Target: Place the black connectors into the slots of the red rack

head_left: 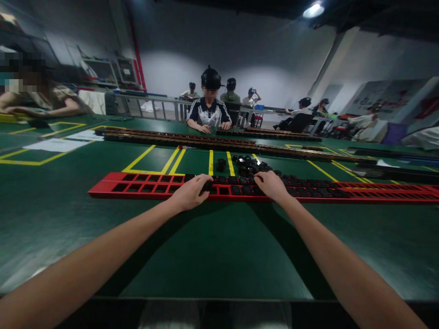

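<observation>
A long red frame with two rows of square openings lies across the green table. Several openings in its middle hold black square socket-like pieces. My left hand is at the frame, its fingers curled round a black square piece. Over the frame's back row, to the right, my right hand has its thumb and fingers drawn together; whatever they hold is too hidden to make out. Right behind the frame lies a heap of loose black pieces, with one small black cluster apart from it.
Long dark strips lie across the table farther back. Yellow tape lines mark the green table. White sheets lie to the left. A person sits opposite, and another person sits at left.
</observation>
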A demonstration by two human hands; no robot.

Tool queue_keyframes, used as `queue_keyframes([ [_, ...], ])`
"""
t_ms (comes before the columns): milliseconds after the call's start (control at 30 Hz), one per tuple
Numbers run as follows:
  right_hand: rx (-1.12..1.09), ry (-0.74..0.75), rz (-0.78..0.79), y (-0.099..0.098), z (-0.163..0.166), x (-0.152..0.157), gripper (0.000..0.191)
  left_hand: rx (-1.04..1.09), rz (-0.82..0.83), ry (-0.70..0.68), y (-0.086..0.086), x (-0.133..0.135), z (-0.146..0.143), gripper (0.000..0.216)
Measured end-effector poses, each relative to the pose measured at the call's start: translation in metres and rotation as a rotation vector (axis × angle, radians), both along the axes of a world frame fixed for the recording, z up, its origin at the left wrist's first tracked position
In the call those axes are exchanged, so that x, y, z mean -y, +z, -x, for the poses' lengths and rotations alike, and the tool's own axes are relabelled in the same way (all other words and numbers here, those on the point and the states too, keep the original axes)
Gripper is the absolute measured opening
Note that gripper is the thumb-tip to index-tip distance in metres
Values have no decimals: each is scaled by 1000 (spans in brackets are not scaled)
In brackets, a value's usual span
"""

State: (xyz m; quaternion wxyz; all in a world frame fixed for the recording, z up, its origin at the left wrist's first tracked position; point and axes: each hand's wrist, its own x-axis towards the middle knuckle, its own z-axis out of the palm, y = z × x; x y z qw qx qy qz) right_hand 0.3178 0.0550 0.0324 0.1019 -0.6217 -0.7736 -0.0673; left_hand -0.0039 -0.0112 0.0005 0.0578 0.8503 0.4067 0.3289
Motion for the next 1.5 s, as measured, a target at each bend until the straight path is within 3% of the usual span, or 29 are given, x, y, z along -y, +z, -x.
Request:
queue_keyframes([
  [233, 7, 10, 13, 3, 2, 0, 36, -71, -77, -18, 5, 4, -3, 33],
  [433, 10, -2, 11, 4, 3, 1, 37, 63, -46, 10, 1, 2, -2, 37],
  [600, 8, 12, 2, 0, 1, -1, 37, 80, -78, -3, 1, 1, -1, 29],
  [967, 2, 11, -12, -2, -1, -2, 38, 44, -105, 11, 1, 2, -2, 41],
  [1167, 6, 5, -10, -1, 0, -1, 40, 44, -56, 47, -4, -2, 0, 35],
  [1500, 20, -4, 9, 0, 1, -1, 39, -23, -32, -25, 4, 4, -4, 35],
])
